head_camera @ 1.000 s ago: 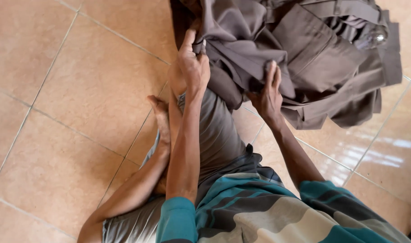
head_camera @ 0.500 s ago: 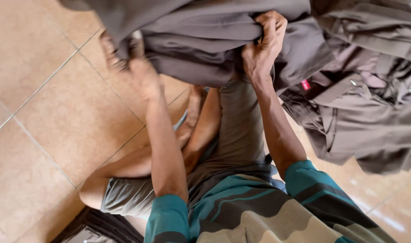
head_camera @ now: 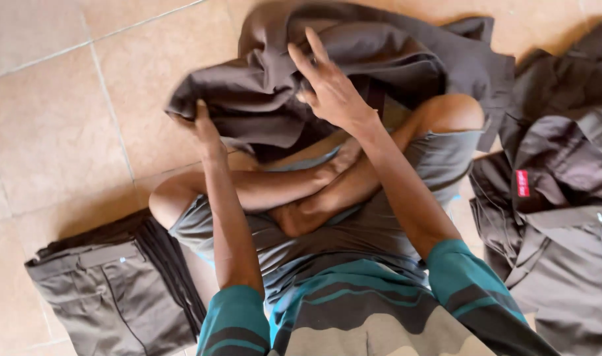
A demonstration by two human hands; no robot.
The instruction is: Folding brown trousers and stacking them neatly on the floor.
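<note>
– Since half a second back the cloth [head_camera: 353, 79] has dropped from up in the air onto the crossed legs [head_camera: 314, 191], and the right hand [head_camera: 330, 89] that was bunched in it now lies on top

– How do the hands stand?

– Right hand is spread wide, fingers splayed, palm down on the middle of the cloth – pressing, not gripping. Left hand [head_camera: 205, 128] is closed on the near-left edge, thumb under as far as I can tell; that part is blurred

– And where is the cloth exactly?

– Heaped over the knees and shins, its far side spilling onto the floor [head_camera: 63, 112]. Near left lies a folded stack [head_camera: 110, 290], well apart; at the right a loose pile [head_camera: 558, 217] of the same dark stuff

– How would it handle?

– Soft and limp, I'd judge, light enough for one hand, with a bit of body like uniform twill. It won't slip much, but it slumps anywhere unsupported. Best taken at a hem or seam, both hands apart along one edge, so it hangs flat rather than bunching
</note>
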